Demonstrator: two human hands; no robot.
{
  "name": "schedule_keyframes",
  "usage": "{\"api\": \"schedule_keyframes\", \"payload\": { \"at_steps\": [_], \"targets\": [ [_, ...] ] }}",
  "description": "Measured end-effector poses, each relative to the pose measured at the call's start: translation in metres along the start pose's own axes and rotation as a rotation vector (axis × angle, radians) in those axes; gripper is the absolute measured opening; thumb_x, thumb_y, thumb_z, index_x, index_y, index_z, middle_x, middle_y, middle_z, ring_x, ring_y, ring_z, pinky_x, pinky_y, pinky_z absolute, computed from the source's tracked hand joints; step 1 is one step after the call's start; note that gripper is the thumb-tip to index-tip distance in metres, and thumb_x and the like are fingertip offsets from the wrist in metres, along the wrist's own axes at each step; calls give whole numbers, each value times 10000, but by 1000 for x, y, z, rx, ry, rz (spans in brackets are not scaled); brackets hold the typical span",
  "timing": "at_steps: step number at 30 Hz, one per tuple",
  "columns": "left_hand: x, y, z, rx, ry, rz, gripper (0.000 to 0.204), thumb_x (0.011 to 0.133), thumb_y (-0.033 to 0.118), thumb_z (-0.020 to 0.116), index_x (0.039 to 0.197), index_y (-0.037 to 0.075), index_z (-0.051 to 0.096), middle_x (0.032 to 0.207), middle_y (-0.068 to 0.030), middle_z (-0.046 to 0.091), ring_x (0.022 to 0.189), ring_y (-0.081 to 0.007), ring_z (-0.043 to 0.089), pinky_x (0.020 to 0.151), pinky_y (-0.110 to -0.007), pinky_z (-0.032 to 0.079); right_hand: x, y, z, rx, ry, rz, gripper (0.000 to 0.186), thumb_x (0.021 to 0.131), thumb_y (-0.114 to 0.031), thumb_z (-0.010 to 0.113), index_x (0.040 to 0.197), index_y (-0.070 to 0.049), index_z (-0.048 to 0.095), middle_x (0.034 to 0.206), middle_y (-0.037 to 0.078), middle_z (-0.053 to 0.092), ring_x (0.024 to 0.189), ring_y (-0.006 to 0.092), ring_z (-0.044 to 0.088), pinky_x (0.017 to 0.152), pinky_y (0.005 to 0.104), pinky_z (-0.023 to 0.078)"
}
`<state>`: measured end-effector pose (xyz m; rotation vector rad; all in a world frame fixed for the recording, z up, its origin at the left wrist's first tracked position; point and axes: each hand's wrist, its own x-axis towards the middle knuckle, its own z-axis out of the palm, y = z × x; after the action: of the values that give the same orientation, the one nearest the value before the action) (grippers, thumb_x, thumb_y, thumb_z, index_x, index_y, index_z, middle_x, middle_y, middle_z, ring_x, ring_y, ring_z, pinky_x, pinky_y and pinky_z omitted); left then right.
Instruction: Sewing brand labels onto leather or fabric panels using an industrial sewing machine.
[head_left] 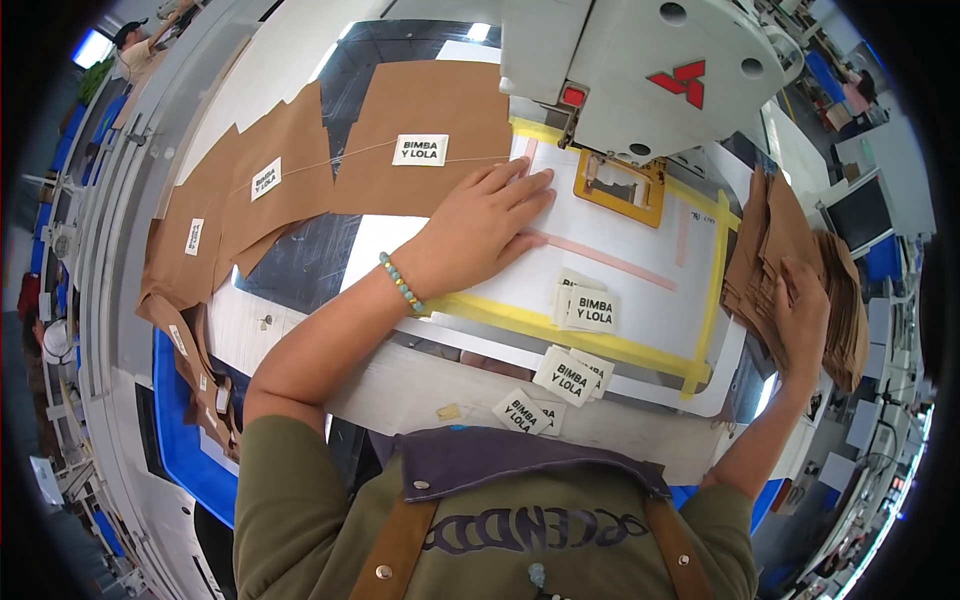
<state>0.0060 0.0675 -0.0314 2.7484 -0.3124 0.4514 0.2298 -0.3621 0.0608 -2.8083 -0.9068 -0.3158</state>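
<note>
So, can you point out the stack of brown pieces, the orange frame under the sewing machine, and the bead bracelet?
stack of brown pieces (765,250), head view, on its upper layers.
orange frame (622,205), head view, on its lower bar.
bead bracelet (402,283), head view, on the beads at the left wrist.

Sewing machine head (650,70) blocks above my left hand (485,225); orange clamp frame (622,190) just beside my fingertips. White board (640,290) between my hands open; loose labels (585,308) clutter the near edge.
</note>
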Motion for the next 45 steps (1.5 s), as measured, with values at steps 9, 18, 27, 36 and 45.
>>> {"api": "schedule_keyframes", "payload": {
  "at_steps": [9, 18, 27, 36, 45],
  "targets": [
    [4, 4, 1, -15, -11, -4, 536, 1019, 284, 739, 1486, 47, 625, 1647, -104, 545, 1553, -369, 447, 1254, -496, 407, -4, 15, 11, -87, 156, -16, 189, 1002, -88, 714, 1161, 8, 745, 1107, 206, 752, 1012, 407, 740, 889, 462, 580],
    [6, 5, -3, 53, -40, -15, 572, 987, 200, 763, 1514, 33, 618, 1660, -98, 548, 1555, -383, 458, 1257, -504, 408, 1, 31, 41, 444, 351, 198, 135, 966, -94, 785, 1080, -20, 786, 943, 101, 778, 811, 165, 720, 787, 316, 564],
    [7, 7, -2, 74, -80, -63, 552, 1033, 194, 709, 1554, 55, 593, 1688, -69, 529, 1581, -366, 428, 1290, -498, 367, -2, 22, 35, 57, 442, -75, 84, 887, -43, 768, 970, -36, 776, 1077, 75, 720, 1034, 307, 714, 843, 412, 585],
    [7, 7, -1, 103, -52, -53, 575, 1012, 225, 748, 1544, 60, 606, 1685, -63, 530, 1578, -353, 437, 1279, -498, 387, 18, 22, 29, -110, 483, 38, 901, 828, -308, 938, 1552, 25, 516, 1528, 183, 486, 1394, 406, 515, 1116, 525, 468],
    [6, 8, -4, 115, -16, -7, 547, 985, 185, 759, 1502, 61, 632, 1652, -91, 560, 1546, -365, 479, 1252, -501, 412, 33, -14, 41, -174, 175, -618, 210, 868, -57, 747, 1071, -39, 799, 1201, 55, 775, 1086, 272, 732, 905, 387, 597]
  ]
}}
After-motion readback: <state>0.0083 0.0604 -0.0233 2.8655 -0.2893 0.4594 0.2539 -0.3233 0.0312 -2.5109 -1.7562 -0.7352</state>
